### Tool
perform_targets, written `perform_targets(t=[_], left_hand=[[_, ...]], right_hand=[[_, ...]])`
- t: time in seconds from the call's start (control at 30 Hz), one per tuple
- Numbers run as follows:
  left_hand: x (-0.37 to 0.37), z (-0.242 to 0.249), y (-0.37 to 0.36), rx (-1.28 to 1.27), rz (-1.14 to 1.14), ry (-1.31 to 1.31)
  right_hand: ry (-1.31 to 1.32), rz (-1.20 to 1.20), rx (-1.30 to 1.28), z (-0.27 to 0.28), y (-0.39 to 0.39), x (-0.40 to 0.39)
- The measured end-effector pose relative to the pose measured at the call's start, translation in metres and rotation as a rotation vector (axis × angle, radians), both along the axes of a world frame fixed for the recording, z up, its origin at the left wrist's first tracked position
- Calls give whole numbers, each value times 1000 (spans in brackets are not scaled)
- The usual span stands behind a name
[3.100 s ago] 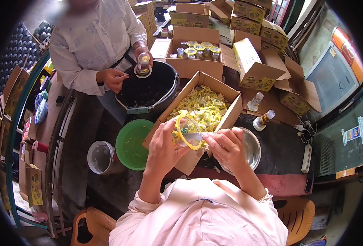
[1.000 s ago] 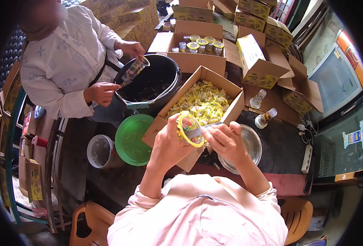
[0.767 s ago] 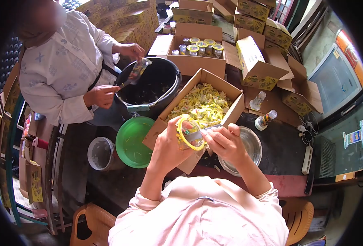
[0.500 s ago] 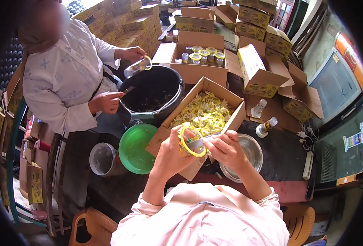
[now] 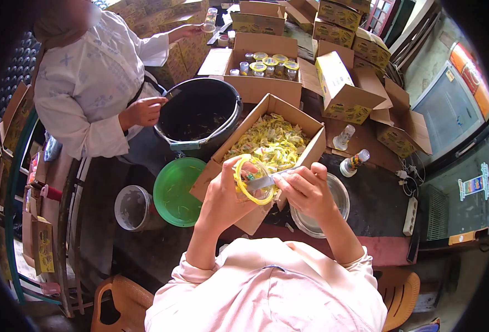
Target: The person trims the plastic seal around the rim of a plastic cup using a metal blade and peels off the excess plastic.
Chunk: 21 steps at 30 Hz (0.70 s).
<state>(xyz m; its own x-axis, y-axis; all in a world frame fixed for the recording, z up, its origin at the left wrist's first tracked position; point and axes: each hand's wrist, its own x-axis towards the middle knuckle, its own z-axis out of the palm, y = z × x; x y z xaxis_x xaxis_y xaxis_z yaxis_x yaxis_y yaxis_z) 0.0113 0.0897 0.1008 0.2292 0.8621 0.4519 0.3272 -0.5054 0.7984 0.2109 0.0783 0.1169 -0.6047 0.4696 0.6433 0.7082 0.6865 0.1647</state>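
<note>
My left hand (image 5: pixel 221 193) is wrapped round a clear plastic jar (image 5: pixel 264 193) with a yellow band on its rim, the mouth tipped toward me. From the other side my right hand (image 5: pixel 310 195) grips a knife, its handle hidden by the fingers. The flat knife blade (image 5: pixel 262 182) lies across the jar's mouth at the yellow rim. Just beyond both hands stands an open cardboard box (image 5: pixel 309 145), filled with torn yellow and clear strips (image 5: pixel 269 138).
A metal bowl (image 5: pixel 341 206) sits beside my right hand. Left are a green basin (image 5: pixel 175 193), a grey bucket (image 5: pixel 128 209) and a black tub (image 5: pixel 197 113). A co-worker (image 5: pixel 95 83) holds another jar (image 5: pixel 210 20). Two jars (image 5: pixel 344 137) stand right; a carton of jars (image 5: pixel 263 86) is behind.
The co-worker's jar has moved from above the black tub up and back toward the cartons. My jar's mouth is turned more toward me, the knife still at its rim. The view has shifted slightly.
</note>
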Motion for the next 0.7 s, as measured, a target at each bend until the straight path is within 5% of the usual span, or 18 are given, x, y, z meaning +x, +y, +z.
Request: perform_targets(t=[0.7], left_hand=[[1,-4,1,-4,-98,10]], right_hand=[[43,48,-33,-10,-3,0]])
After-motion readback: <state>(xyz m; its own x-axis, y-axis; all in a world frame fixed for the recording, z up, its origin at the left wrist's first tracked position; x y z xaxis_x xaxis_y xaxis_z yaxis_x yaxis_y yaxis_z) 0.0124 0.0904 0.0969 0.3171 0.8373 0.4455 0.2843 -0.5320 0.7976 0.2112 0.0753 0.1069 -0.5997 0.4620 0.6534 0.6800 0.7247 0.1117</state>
